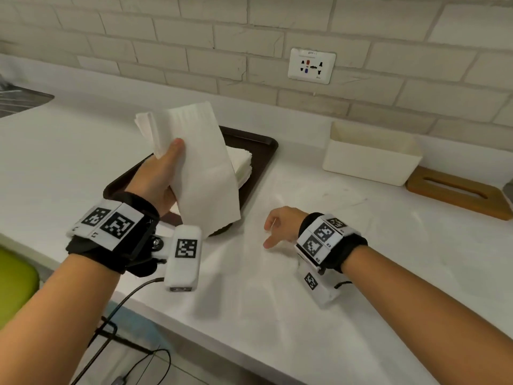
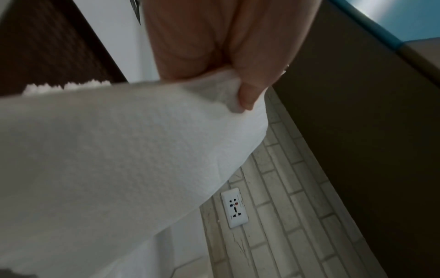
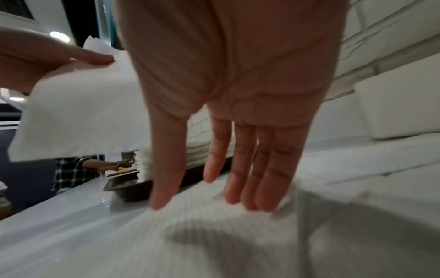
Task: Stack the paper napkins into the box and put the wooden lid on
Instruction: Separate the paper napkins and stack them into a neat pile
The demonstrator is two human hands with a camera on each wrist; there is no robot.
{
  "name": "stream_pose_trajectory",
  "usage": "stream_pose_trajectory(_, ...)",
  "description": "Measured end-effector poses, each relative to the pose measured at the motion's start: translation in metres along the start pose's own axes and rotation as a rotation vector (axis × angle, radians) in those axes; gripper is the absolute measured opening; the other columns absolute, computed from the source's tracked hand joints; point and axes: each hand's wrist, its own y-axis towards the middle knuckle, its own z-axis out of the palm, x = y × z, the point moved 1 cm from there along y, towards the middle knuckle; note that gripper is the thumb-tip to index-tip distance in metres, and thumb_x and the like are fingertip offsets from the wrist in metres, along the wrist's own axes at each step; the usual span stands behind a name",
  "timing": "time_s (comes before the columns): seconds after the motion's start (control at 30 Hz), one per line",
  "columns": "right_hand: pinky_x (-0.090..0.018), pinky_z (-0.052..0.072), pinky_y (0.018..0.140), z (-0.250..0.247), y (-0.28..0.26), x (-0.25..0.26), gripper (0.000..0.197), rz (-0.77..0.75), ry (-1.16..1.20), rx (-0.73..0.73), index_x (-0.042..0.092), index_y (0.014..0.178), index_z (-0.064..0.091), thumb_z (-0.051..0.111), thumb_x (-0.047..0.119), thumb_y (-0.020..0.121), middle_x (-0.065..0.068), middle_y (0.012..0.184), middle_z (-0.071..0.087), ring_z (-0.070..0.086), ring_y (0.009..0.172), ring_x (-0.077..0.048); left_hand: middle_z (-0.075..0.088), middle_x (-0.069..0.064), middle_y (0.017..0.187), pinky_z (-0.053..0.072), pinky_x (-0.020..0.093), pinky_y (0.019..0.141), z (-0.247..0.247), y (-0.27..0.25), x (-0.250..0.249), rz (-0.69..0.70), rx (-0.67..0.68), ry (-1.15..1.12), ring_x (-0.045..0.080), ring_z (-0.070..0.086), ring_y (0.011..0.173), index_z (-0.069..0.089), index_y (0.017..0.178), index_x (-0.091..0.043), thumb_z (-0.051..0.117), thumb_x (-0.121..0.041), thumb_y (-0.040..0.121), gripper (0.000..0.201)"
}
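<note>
At frame centre the left hand (image 1: 159,173) is gripping a thick white paper napkin bundle (image 1: 194,162) while the right hand (image 1: 280,226), fingers relaxed, should be steadying its loose edge toward the cream plastic box (image 1: 369,157) at right.

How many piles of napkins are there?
2. One bunch of napkins is held up in the left hand. The other pile sits on the dark tray, partly hidden behind the held ones. The box's inside isn't visible.

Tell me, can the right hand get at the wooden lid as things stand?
Probably yes: the right hand is open and empty, and bare counter lies between it and the wooden lid.
</note>
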Motion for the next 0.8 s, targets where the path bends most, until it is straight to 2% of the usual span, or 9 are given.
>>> stream_pose_trajectory(0.07,-0.028,0.045,0.083,0.009,0.004,0.001,0.061,-0.032,-0.117,0.045,0.014,0.124,0.048,0.076,0.031,0.073,0.001,0.108,0.049,0.052,0.095,-0.018,0.064,-0.001,0.103,0.05,0.03,0.077,-0.006,-0.003,-0.002,0.005,-0.013,0.013,0.014,0.062,0.094,0.046,0.126,-0.01,0.047,-0.034,0.095,0.039)
stream_pose_trajectory(0.13,-0.037,0.042,0.099,0.016,0.006,0.001,0.075,-0.015,-0.206,-0.006,0.014,0.134,0.037,0.073,0.039,0.073,-0.006,0.132,0.039,0.044,0.12,-0.024,0.064,-0.002,0.101,0.05,0.031,0.075,-0.008,-0.007,-0.001,-0.006,-0.022,0.039,0.013,0.062,0.092,0.047,0.124,-0.012,0.046,-0.035,0.096,0.036)
stream_pose_trajectory(0.2,-0.043,0.037,0.104,0.018,0.009,0.0,0.083,0.041,-0.243,-0.095,0.011,0.137,0.031,0.07,0.046,0.073,-0.01,0.141,0.027,0.03,0.132,-0.027,0.064,-0.002,0.098,0.05,0.032,0.069,-0.008,-0.011,0.002,-0.025,-0.03,0.068,0.013,0.062,0.087,0.048,0.119,-0.014,0.045,-0.037,0.096,0.033)
stream_pose_trajectory(0.27,-0.044,0.034,0.105,0.016,0.014,-0.003,0.091,0.094,-0.237,-0.138,0.01,0.139,0.029,0.07,0.052,0.07,-0.011,0.142,0.024,0.025,0.134,-0.027,0.064,-0.001,0.099,0.05,0.033,0.065,-0.008,-0.013,0.005,-0.048,-0.034,0.09,0.014,0.063,0.087,0.049,0.123,-0.014,0.047,-0.039,0.094,0.038)
stream_pose_trajectory(0.4,-0.042,0.04,0.101,0.008,0.023,-0.013,0.092,0.151,-0.167,-0.114,0.016,0.136,0.034,0.073,0.057,0.064,-0.012,0.138,0.037,0.04,0.126,-0.03,0.065,-0.001,0.101,0.049,0.035,0.062,-0.009,-0.012,0.009,-0.076,-0.022,0.112,0.016,0.063,0.087,0.049,0.127,-0.013,0.047,-0.041,0.093,0.044)
stream_pose_trajectory(0.53,-0.038,0.039,0.099,0.0,0.027,-0.018,0.062,0.126,-0.037,-0.13,0.028,0.129,0.048,0.071,0.04,0.072,-0.013,0.135,0.038,0.045,0.119,-0.031,0.064,0.003,0.112,0.049,0.037,0.063,-0.008,-0.009,0.013,-0.08,0.013,0.124,0.019,0.062,0.091,0.048,0.13,-0.015,0.046,-0.042,0.094,0.045)
stream_pose_trajectory(0.6,-0.033,0.039,0.097,-0.009,0.022,-0.021,0.038,0.045,0.076,-0.164,0.028,0.109,0.06,0.072,0.034,0.074,-0.007,0.125,0.048,0.043,0.117,-0.025,0.063,0.005,0.117,0.049,0.036,0.066,-0.008,-0.006,0.014,-0.076,0.03,0.128,0.02,0.062,0.093,0.048,0.131,-0.014,0.046,-0.042,0.094,0.046)
stream_pose_trajectory(0.67,-0.026,0.037,0.088,-0.022,0.009,-0.023,0.02,-0.073,0.198,-0.164,0.024,0.088,0.059,0.074,0.025,0.075,-0.002,0.107,0.056,0.05,0.107,-0.02,0.063,0.005,0.113,0.049,0.036,0.068,-0.009,-0.004,0.014,-0.075,0.042,0.128,0.019,0.062,0.092,0.048,0.129,-0.012,0.046,-0.041,0.094,0.045)
stream_pose_trajectory(0.8,-0.016,0.046,0.072,-0.061,-0.041,-0.018,0.02,-0.245,0.419,-0.164,0.021,0.075,0.057,0.074,0.011,0.075,0.005,0.078,0.063,0.058,0.075,-0.011,0.064,0.003,0.108,0.049,0.032,0.075,-0.004,0.005,0.014,-0.059,0.069,0.118,0.017,0.061,0.094,0.05,0.125,-0.01,0.047,-0.037,0.094,0.041)
